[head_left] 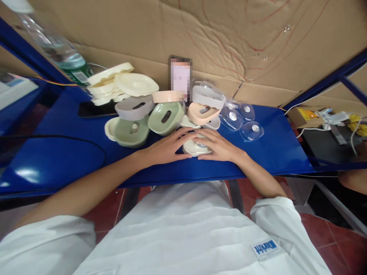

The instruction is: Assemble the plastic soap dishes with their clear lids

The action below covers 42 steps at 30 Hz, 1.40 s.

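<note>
At the table's front edge, my left hand [179, 144] and my right hand [219, 146] curve around a cream soap box [197, 149] from both sides. Fingers of both hands lie over its top and hide much of it, while the thumbs press near its front. Just behind are a green dish with a dark slot [166, 118] and a peach dish [203, 113]. A grey dish [134, 108] rests on another green dish [132, 133] to the left. Clear lids with round stickers [251, 131] lie to the right.
Stacked cream dishes [137, 84] stand back left near a water bottle [69, 61]. A phone [180, 78] leans on the cardboard wall [129, 34]. A black cable [57, 136] crosses the blue table [71, 152]. Another person's arm [354, 181] shows at the right.
</note>
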{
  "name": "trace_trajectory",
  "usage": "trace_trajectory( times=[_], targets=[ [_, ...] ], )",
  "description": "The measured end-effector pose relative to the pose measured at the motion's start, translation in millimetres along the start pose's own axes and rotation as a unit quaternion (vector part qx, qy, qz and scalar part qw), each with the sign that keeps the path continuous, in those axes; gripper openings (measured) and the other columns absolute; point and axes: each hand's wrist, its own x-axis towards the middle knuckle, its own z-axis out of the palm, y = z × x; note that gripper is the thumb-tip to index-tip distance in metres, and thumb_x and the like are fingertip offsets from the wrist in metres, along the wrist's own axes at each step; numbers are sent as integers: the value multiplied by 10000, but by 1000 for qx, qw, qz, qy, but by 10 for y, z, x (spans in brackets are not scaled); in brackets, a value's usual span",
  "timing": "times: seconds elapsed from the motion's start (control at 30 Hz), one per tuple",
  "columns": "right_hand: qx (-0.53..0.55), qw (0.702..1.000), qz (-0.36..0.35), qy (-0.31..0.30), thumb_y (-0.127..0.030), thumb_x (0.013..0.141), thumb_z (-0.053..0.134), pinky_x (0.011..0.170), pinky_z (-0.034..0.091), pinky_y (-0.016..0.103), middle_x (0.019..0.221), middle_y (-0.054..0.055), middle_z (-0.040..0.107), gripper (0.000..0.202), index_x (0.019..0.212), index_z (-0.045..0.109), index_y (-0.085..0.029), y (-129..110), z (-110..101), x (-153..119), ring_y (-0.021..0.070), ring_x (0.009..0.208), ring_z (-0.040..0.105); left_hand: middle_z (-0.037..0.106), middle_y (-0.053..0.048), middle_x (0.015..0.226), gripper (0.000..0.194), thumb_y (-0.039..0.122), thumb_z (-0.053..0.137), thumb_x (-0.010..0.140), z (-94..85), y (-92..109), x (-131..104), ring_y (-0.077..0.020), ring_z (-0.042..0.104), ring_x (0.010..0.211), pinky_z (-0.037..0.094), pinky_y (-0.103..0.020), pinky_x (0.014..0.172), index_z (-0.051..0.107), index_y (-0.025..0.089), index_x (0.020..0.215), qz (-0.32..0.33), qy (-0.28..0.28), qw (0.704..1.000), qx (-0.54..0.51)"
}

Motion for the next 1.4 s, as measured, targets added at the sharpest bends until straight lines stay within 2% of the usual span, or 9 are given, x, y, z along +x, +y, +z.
trace_trajectory(
  times=[0.13,0.3,0.43,0.57,0.77,0.93,1.03,1.17,1.4],
  targets=[
    [41,998,46,13,-546,1020,731,1233,477,574,1579,143,617,609,1559,608,-291,29,-393,-148,348,1461,592,375,-165,1741,787,442,728,1020,19,6,-28,-366,464,1564,411,-554,1299,354,298,1697,5,-3,1000,22],
    [34,990,129,37,-560,1013,734,1193,529,556,1495,123,687,610,1548,615,-291,24,-667,-458,348,1395,648,573,-164,1580,447,317,699,1034,48,46,-10,-365,557,1463,454,-569,1229,630,264,1473,86,-35,991,99],
    [18,982,180,49,-536,1023,728,1216,499,577,1552,126,640,588,1547,596,-307,-11,-482,-810,343,1447,607,710,-140,1364,156,335,722,1019,31,105,12,-333,630,1339,492,-505,1158,736,206,1105,137,-45,983,112],
    [-51,969,237,53,-539,1060,654,1232,413,681,1636,162,551,555,1548,581,-285,-43,-332,-1007,398,1546,493,739,-112,1234,168,340,715,1008,17,124,-5,-275,691,1137,531,-427,1042,683,198,923,138,-57,978,144],
    [-152,969,191,42,-485,1113,548,1211,407,604,1608,186,589,554,1578,554,-184,-28,-348,-407,397,1494,527,746,-109,1176,161,330,601,1063,-38,103,-26,-255,719,1066,564,-391,985,675,187,1077,121,-16,981,151],
    [-203,966,161,13,-321,1104,523,1099,445,541,1365,206,747,363,1356,703,-131,214,-275,39,389,1275,661,744,-112,1169,199,365,539,1121,-180,178,-18,-245,730,1087,588,-376,984,627,189,1151,77,59,988,122],
    [-174,975,133,26,-290,1107,524,1093,441,500,1282,158,787,291,1274,730,-171,255,-361,-1,346,1255,691,733,-109,1188,140,328,566,1111,-224,229,-22,-239,726,1130,596,-370,1006,598,202,1163,66,124,983,119],
    [-123,985,107,56,-348,1135,523,1117,452,492,1368,125,769,298,1327,712,-220,38,-472,-228,315,1309,691,725,-106,1210,121,304,593,1098,-231,249,-30,-241,722,1162,597,-388,1054,594,219,1185,63,170,975,128],
    [-118,987,72,81,-234,1136,535,1159,501,513,1353,92,786,318,1406,701,-253,-482,-62,-566,276,1314,707,720,-124,1182,155,323,565,1115,-140,238,1,-262,714,1154,598,-413,1049,617,197,1189,83,156,973,148]
  ],
)
